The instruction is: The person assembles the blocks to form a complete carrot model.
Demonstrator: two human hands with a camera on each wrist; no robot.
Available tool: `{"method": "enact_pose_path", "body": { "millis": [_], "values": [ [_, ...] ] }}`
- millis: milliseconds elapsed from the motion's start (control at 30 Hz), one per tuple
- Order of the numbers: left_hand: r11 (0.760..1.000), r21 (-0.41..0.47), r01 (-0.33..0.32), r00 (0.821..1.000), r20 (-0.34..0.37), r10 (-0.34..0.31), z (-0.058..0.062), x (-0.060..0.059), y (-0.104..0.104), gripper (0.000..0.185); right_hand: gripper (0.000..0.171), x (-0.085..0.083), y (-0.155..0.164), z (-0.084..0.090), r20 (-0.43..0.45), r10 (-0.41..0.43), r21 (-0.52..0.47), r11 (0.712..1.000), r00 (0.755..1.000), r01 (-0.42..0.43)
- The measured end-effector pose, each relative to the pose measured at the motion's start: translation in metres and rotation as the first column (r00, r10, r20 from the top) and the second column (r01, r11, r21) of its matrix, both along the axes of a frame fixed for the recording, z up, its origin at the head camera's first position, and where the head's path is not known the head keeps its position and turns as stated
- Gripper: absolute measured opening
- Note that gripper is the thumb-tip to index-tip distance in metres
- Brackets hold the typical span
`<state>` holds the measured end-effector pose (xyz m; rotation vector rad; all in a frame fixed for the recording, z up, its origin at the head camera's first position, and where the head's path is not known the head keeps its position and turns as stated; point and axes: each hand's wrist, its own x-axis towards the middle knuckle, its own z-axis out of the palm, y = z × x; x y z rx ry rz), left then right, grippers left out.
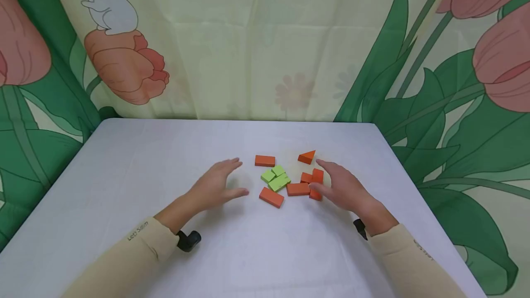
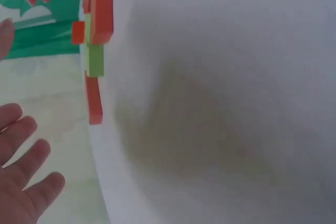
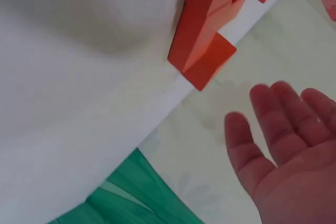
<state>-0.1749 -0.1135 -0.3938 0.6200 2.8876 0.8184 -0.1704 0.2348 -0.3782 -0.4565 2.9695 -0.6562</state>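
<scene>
My left hand (image 1: 214, 186) hovers over the table left of a group of blocks, fingers extended and nothing held. On the other side my right hand (image 1: 342, 186) is spread beside the red-orange blocks (image 1: 317, 176), its thumb overlapping them in the head view. Green blocks (image 1: 279, 182) lie together in the middle. An orange-red rectangular block (image 1: 265, 160) sits behind them, and another rectangular block (image 1: 271, 197) lies in front at a slant. Toward the back right is an orange triangular block (image 1: 307, 157). In the right wrist view the fingers (image 3: 278, 124) are straight and apart from the blocks.
A white-covered table (image 1: 124, 174) carries the blocks. Behind it hangs a curtain (image 1: 215, 59) printed with tulips and a white animal. Dark wrist cameras, such as the left one (image 1: 188, 241), are strapped below the hands.
</scene>
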Motion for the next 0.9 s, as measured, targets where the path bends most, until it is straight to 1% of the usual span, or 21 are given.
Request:
{"method": "enact_pose_path", "body": {
  "millis": [33, 133, 267, 367, 467, 600, 667, 767, 900],
  "values": [
    [0.999, 0.030, 0.019, 0.999, 0.030, -0.020, -0.001, 0.001, 0.005, 0.080, 0.074, 0.000, -0.001, -0.002, 0.011, 0.006, -0.015, 1.000, 1.000, -0.005],
    [0.994, 0.103, 0.033, 0.993, 0.113, -0.044, -0.006, 0.004, 0.017, 0.073, 0.071, -0.001, -0.005, -0.008, 0.043, 0.034, -0.057, 0.998, 0.998, -0.031],
    [0.988, 0.154, 0.027, 0.983, 0.175, -0.054, -0.014, 0.004, 0.030, 0.066, 0.065, -0.003, -0.009, -0.016, 0.083, 0.061, -0.081, 0.995, 0.995, -0.054],
    [0.983, 0.177, 0.035, 0.978, 0.196, -0.070, -0.021, 0.003, 0.038, 0.061, 0.063, -0.004, -0.012, -0.021, 0.105, 0.069, -0.074, 0.995, 0.992, -0.062],
    [0.979, 0.201, 0.037, 0.974, 0.213, -0.080, -0.028, 0.002, 0.043, 0.057, 0.059, -0.005, -0.014, -0.025, 0.104, 0.085, -0.058, 0.995, 0.991, -0.080],
    [0.979, 0.201, 0.036, 0.965, 0.248, -0.086, -0.034, 0.002, 0.049, 0.055, 0.034, -0.007, -0.016, -0.029, 0.064, 0.139, -0.013, 0.990, 0.988, -0.138],
    [0.981, 0.189, 0.042, 0.961, 0.260, -0.092, -0.036, 0.002, 0.051, 0.056, 0.026, -0.008, -0.017, -0.031, 0.046, 0.153, 0.008, 0.988, 0.987, -0.153],
    [0.983, 0.178, 0.051, 0.958, 0.269, -0.099, -0.037, 0.002, 0.053, 0.057, 0.026, -0.007, -0.017, -0.033, 0.037, 0.141, 0.036, 0.989, 0.989, -0.143],
    [0.982, 0.177, 0.058, 0.957, 0.269, -0.105, -0.037, 0.001, 0.056, 0.058, 0.039, -0.004, -0.018, -0.033, 0.058, 0.105, 0.046, 0.993, 0.993, -0.108]
  ]
}}
